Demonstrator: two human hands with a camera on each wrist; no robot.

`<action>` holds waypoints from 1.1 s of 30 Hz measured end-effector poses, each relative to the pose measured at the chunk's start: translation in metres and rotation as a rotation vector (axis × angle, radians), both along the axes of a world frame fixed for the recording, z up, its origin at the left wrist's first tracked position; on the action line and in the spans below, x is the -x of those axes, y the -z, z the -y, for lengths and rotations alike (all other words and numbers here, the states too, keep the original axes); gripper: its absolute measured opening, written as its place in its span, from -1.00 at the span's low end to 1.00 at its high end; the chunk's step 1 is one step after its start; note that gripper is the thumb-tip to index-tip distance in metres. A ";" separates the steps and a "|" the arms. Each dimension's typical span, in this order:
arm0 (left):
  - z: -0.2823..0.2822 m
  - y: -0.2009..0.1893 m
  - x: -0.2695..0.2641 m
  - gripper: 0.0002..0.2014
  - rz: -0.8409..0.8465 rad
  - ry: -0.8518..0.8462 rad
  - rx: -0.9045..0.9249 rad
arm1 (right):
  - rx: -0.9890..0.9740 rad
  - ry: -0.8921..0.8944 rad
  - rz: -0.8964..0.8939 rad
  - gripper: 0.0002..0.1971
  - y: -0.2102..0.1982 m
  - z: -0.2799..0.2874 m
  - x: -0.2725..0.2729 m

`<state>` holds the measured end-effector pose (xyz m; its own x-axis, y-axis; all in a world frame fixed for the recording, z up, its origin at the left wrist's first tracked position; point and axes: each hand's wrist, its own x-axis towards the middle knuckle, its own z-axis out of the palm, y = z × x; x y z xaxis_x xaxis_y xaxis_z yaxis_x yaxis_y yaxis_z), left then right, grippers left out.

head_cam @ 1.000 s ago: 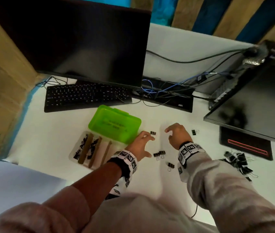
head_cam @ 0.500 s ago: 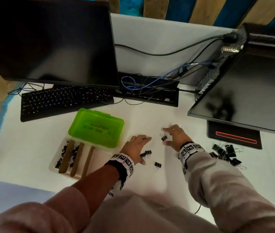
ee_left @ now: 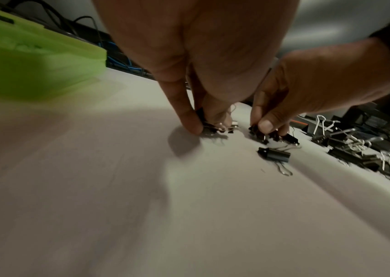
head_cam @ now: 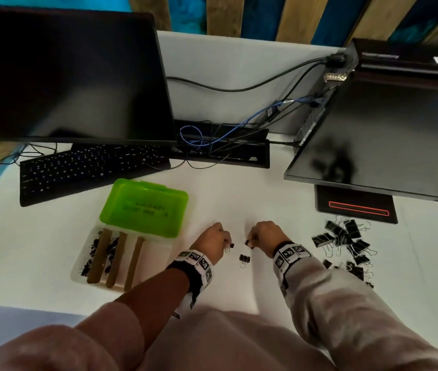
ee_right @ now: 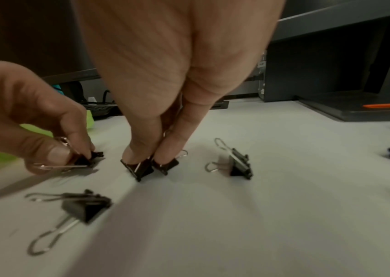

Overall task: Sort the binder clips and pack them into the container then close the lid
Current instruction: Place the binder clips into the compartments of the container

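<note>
R hand [ee_right: 165, 93] pinches two small binder clips [ee_right: 150, 165] on the desk [head_cam: 239, 199]; L hand [head_cam: 212, 239] pinches one clip [ee_right: 87, 159] just beside. R wrist cam alone shows another loose clip [ee_right: 239, 165] further right; head cam alone shows open container [head_cam: 121, 253] w/ green lid [head_cam: 145, 206] left of both hands.

Dim indoor light is falling on the white bench [head_cam: 239, 199], which is reading brightest in the head view. Wide-angle distortion is bending the monitors [head_cam: 65, 76] toward the frame edges. In both wrist views, soft shadows are pooling beneath the fingers [ee_left: 190, 120], the green lid [ee_left: 23, 61] is smearing with blur, and the nearest binder clip [ee_right: 85, 204] is appearing out of focus.
</note>
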<state>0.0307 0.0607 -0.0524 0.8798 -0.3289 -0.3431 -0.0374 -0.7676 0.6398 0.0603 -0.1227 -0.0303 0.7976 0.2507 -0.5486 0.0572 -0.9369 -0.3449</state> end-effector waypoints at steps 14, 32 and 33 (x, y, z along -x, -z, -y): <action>-0.070 -0.056 0.010 -0.87 0.194 -0.361 0.151 | -0.245 -0.032 0.121 -0.92 -0.039 -0.090 -0.018; -0.228 -0.059 0.125 -0.85 0.133 -0.907 0.012 | -0.198 -0.771 0.124 -0.82 -0.053 -0.328 0.011; -0.229 -0.059 0.127 -0.86 0.130 -0.909 0.008 | -0.184 -0.802 0.117 -0.81 -0.052 -0.331 0.013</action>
